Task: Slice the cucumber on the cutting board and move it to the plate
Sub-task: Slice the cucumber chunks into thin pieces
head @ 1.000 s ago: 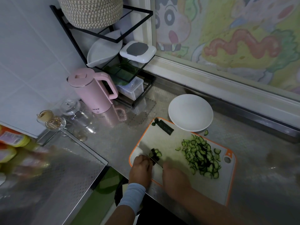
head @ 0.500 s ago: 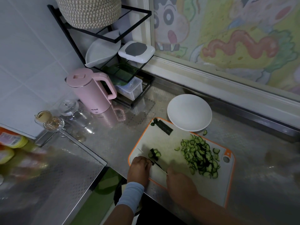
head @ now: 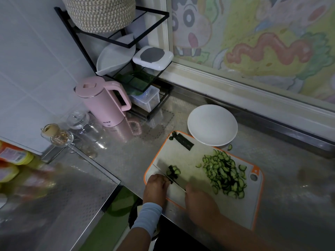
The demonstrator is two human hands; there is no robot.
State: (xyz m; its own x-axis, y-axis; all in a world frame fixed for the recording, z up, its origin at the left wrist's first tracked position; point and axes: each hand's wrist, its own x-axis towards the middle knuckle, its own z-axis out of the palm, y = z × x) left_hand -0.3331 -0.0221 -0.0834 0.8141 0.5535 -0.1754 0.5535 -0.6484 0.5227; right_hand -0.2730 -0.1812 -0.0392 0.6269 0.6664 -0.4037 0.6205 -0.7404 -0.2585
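I can read nothing here: the small dark mark low on the pink kettle [head: 107, 122] and the labels on the orange packets [head: 12, 153] are too blurred.

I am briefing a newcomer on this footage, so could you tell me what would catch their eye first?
Probably the heap of cucumber slices on the right of the orange-rimmed cutting board, with the white plate just beyond. At the board's near left corner the right hand holds a knife at the last cucumber piece, held by the left hand.
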